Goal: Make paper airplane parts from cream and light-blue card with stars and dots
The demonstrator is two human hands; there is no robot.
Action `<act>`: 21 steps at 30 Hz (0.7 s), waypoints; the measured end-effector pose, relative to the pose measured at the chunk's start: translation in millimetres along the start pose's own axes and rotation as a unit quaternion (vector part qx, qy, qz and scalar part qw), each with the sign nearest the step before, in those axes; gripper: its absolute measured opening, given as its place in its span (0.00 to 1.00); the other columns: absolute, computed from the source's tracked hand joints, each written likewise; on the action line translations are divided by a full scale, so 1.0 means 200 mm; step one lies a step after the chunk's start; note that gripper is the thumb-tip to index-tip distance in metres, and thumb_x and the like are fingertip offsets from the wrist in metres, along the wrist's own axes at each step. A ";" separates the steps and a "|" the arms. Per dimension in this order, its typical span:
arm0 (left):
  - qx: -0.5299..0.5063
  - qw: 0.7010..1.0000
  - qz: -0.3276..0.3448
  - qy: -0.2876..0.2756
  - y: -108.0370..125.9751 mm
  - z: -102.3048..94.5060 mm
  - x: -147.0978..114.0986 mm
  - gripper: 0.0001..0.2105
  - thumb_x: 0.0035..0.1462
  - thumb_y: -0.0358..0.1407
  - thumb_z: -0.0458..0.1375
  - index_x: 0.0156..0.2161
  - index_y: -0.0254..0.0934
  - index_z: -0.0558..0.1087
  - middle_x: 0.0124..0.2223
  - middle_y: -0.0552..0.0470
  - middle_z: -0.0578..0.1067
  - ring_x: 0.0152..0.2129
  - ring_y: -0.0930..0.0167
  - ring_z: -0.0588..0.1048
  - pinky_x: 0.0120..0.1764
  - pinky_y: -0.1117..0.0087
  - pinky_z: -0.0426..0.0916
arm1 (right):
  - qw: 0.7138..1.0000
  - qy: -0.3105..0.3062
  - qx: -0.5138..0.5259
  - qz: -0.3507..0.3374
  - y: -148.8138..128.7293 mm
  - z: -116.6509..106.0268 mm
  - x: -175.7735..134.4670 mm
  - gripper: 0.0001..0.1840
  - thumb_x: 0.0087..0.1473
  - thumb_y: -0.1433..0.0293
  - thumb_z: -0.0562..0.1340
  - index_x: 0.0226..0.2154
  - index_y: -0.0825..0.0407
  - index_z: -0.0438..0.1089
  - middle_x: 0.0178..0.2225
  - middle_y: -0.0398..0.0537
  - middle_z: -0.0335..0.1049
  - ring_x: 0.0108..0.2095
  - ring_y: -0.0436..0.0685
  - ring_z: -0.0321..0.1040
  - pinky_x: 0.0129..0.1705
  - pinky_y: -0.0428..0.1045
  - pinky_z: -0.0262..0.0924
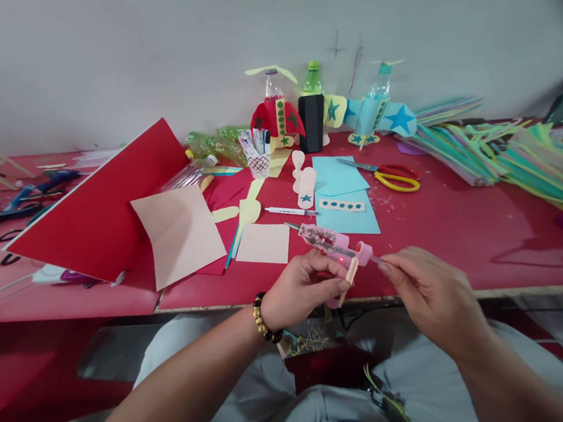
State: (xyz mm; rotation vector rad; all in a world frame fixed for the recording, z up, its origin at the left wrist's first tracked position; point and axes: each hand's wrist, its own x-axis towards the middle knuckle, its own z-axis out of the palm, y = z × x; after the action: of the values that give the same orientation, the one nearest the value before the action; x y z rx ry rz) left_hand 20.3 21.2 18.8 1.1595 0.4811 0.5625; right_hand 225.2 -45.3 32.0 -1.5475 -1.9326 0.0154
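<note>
Head view: the left hand [302, 289] is wrapped around a pink glue gun [327, 238], its thumb against a pale strip [349, 274]. From the right, the right hand [434, 296] pinches a thin glue stick [377, 259] at the gun's rear end. The nozzle points away from the grip, toward the left. Just beyond the gun lie blue sheets [358, 224] and a white marker [289, 211]; scissors [396, 178] rest farther off to the right, a beige square [262, 244] nearer on the left.

Two hands [303, 283] [433, 298], one glue gun [323, 237]
</note>
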 end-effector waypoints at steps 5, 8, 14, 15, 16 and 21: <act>-0.014 1.000 0.015 0.014 0.02 -0.01 0.00 0.11 0.51 0.39 0.64 0.32 0.32 0.71 0.26 0.53 0.70 0.21 0.78 0.69 0.27 0.76 0.66 | 0.994 0.101 -0.022 -0.021 -0.07 -0.06 -0.04 0.15 0.51 0.75 0.63 0.43 0.49 0.70 0.41 0.53 0.71 0.41 0.62 0.67 0.46 0.58 0.61; -0.018 0.999 0.018 0.022 0.02 0.00 0.00 0.10 0.51 0.38 0.64 0.33 0.32 0.72 0.27 0.54 0.70 0.22 0.78 0.70 0.28 0.76 0.67 | 0.995 0.079 0.064 0.002 -0.11 -0.06 -0.09 0.14 0.49 0.76 0.64 0.39 0.45 0.72 0.38 0.49 0.73 0.39 0.60 0.70 0.43 0.55 0.64; -0.047 0.999 -0.009 0.003 0.03 0.02 -0.01 0.11 0.51 0.40 0.64 0.33 0.32 0.71 0.26 0.54 0.71 0.21 0.78 0.70 0.26 0.77 0.66 | 0.863 -0.110 0.448 0.206 -0.09 0.14 -0.07 0.17 0.60 0.62 0.55 0.50 0.45 0.67 0.44 0.49 0.74 0.43 0.60 0.72 0.43 0.55 0.68; -0.049 0.999 -0.014 -0.004 0.03 0.03 -0.01 0.11 0.51 0.40 0.64 0.32 0.32 0.71 0.25 0.53 0.71 0.21 0.78 0.70 0.27 0.77 0.66 | 0.834 -0.096 0.495 0.223 -0.09 0.17 -0.05 0.18 0.59 0.61 0.55 0.50 0.45 0.67 0.44 0.49 0.74 0.43 0.60 0.72 0.42 0.55 0.68; -0.050 0.999 -0.018 -0.010 0.03 0.03 -0.01 0.11 0.52 0.40 0.63 0.32 0.32 0.71 0.25 0.53 0.71 0.21 0.78 0.70 0.27 0.76 0.66 | 0.811 -0.080 0.527 0.241 -0.09 0.20 -0.04 0.17 0.59 0.60 0.55 0.49 0.46 0.68 0.43 0.50 0.75 0.42 0.60 0.73 0.41 0.55 0.69; -0.058 0.998 -0.034 0.005 0.03 0.04 0.01 0.10 0.52 0.39 0.63 0.32 0.32 0.71 0.26 0.53 0.72 0.22 0.76 0.71 0.29 0.74 0.67 | 0.773 -0.007 0.553 0.311 -0.12 0.29 0.04 0.15 0.55 0.58 0.59 0.40 0.49 0.71 0.38 0.50 0.76 0.37 0.61 0.74 0.35 0.55 0.71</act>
State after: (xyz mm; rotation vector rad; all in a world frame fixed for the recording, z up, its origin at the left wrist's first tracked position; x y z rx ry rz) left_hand 24.9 18.5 26.9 1.0256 0.4894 0.5305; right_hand 175.2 -22.8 0.1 -1.1852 -0.9045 1.2154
